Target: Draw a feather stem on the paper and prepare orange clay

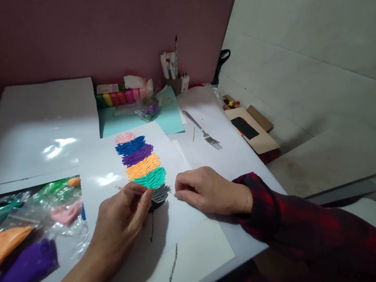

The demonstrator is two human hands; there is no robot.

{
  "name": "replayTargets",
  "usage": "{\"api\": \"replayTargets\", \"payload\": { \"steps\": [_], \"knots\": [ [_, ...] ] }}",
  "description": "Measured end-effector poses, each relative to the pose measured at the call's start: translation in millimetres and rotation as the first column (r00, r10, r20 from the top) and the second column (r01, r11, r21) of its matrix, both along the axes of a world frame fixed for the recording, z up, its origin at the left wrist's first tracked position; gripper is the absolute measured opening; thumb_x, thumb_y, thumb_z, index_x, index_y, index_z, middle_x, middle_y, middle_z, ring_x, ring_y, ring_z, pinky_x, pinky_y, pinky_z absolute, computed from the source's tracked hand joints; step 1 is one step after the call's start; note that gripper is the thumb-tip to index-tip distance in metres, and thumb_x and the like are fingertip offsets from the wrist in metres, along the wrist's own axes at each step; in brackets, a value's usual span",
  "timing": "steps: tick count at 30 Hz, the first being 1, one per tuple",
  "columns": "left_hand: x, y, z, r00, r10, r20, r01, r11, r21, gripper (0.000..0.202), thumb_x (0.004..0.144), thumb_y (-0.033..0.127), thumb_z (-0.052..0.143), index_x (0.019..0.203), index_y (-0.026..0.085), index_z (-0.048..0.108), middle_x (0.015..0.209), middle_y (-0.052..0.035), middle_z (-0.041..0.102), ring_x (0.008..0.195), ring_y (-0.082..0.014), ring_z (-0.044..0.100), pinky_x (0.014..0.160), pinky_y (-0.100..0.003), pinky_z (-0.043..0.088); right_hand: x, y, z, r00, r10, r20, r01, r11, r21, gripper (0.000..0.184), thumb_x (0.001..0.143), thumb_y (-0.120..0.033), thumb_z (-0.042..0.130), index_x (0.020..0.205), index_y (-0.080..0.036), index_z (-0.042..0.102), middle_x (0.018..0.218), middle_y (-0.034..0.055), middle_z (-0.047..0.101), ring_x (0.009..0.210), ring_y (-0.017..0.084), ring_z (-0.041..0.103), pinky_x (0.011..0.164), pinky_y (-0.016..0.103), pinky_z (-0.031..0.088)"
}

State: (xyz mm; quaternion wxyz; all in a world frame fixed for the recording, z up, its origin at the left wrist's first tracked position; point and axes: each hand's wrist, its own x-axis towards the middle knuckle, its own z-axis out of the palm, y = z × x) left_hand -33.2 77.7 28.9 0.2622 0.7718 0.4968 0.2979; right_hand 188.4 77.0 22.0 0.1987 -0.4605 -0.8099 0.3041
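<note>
At the far left, bags of clay [16,240] in orange, purple, green and pink lay on the table. Your left hand [122,220] came in from the lower left on a bare forearm, wrist bent inward. Its thumb and fingers were pinched tight on a thin stick [128,189], which lay nearly flat with its free end pointing left. Your fingertips sat on the black clay [162,192]. This was the lowest piece in a column of ridged bands [140,159] on the white sheet [104,167], just below the teal one. Your right hand [209,191] rested palm down on the sheet just right of the black clay. Its fingers were curled under into a narrow, loose fist with the tips on the paper, and nothing showed in its grip. The red plaid sleeve [290,220] ran back to the lower right. Farther up the table, a fork [204,131] lay well apart from both hands.
</note>
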Motion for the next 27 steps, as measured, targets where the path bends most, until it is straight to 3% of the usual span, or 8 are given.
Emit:
{"api": "replayTargets", "payload": {
  "steps": [4, 8, 12, 16, 18, 23, 27],
  "knots": [
    [-3.1, -0.4, 0.6, 1.000, 0.006, 0.006, -0.006, 0.999, -0.040, 0.030, 0.089, 0.037, 0.054, 0.066, 0.019, 0.056, 0.059, 0.0016, 0.063, 0.041, -0.0093, 0.054, 0.040, -0.021, 0.040, 0.0, 0.0, -0.1, 1.000, 0.004, 0.002, -0.004, 1.000, 0.010, 0.009, 0.087, -0.017, 0.060, 0.078, -0.017, 0.061, 0.071, -0.0014, 0.061, 0.063, 0.010, 0.049, 0.063, 0.024, 0.035],
    [-4.5, -3.8, 11.0, 0.998, 0.021, 0.060, -0.017, 0.997, -0.071, 0.028, 0.090, 0.039, 0.057, 0.070, 0.019, 0.061, 0.052, 0.0035, 0.059, 0.041, -0.0095, 0.053, 0.040, -0.020, 0.041, -0.1, 0.0, -0.3, 1.000, -0.003, -0.004, 0.003, 1.000, 0.010, 0.009, 0.087, -0.016, 0.061, 0.078, -0.016, 0.060, 0.070, -0.0013, 0.061, 0.063, 0.011, 0.049, 0.063, 0.024, 0.034],
    [-8.6, -10.3, 18.5, 0.984, 0.025, 0.178, -0.028, 0.999, 0.019, 0.026, 0.089, 0.026, 0.060, 0.065, 0.019, 0.061, 0.058, 0.0041, 0.060, 0.044, -0.0070, 0.054, 0.041, -0.018, 0.041, 0.1, 0.1, -0.7, 1.000, 0.005, -0.011, -0.005, 1.000, 0.011, 0.010, 0.087, -0.016, 0.060, 0.077, -0.017, 0.060, 0.070, -0.0014, 0.061, 0.062, 0.011, 0.049, 0.062, 0.024, 0.035],
    [-14.1, -14.9, 11.9, 0.958, 0.130, 0.255, -0.168, 0.977, 0.133, 0.005, 0.088, 0.019, 0.063, 0.084, 0.019, 0.066, 0.066, 0.0050, 0.063, 0.051, -0.0068, 0.056, 0.048, -0.021, 0.046, 0.8, 0.2, -1.1, 1.000, 0.002, -0.014, -0.002, 1.000, 0.010, 0.009, 0.087, -0.016, 0.059, 0.078, -0.017, 0.060, 0.070, -0.0013, 0.061, 0.062, 0.011, 0.050, 0.063, 0.024, 0.036],
    [-14.0, -16.2, 8.6, 0.936, 0.175, 0.306, -0.226, 0.964, 0.140, 0.004, 0.088, 0.019, 0.064, 0.091, 0.019, 0.065, 0.067, 0.0047, 0.063, 0.052, -0.0076, 0.057, 0.049, -0.023, 0.047, 1.1, -0.2, -1.1, 1.000, 0.000, -0.030, -0.001, 1.000, -0.003, 0.008, 0.087, -0.017, 0.059, 0.079, -0.017, 0.061, 0.069, -0.0015, 0.061, 0.062, 0.011, 0.051, 0.062, 0.024, 0.037],
    [-4.4, -20.0, 17.9, 0.919, 0.194, 0.344, -0.295, 0.916, 0.270, 0.009, 0.088, 0.015, 0.060, 0.086, 0.020, 0.067, 0.071, 0.0030, 0.064, 0.054, -0.0092, 0.057, 0.050, -0.028, 0.047, 0.3, -1.8, -2.6, 0.980, -0.084, -0.179, 0.084, 0.996, -0.012, 0.011, 0.088, -0.021, 0.059, 0.078, -0.017, 0.059, 0.063, -0.0039, 0.056, 0.056, 0.009, 0.046, 0.057, 0.023, 0.036],
    [0.8, -21.5, 30.0, 0.831, 0.329, 0.447, -0.437, 0.885, 0.162, 0.015, 0.093, 0.020, 0.053, 0.087, 0.023, 0.066, 0.075, 0.0019, 0.064, 0.059, -0.0118, 0.058, 0.053, -0.033, 0.047, 0.0, -1.1, -5.2, 0.923, -0.220, -0.317, 0.235, 0.972, 0.007, 0.014, 0.090, -0.024, 0.057, 0.078, -0.017, 0.057, 0.064, -0.0037, 0.055, 0.056, 0.009, 0.045, 0.055, 0.023, 0.037]
  ]
}}
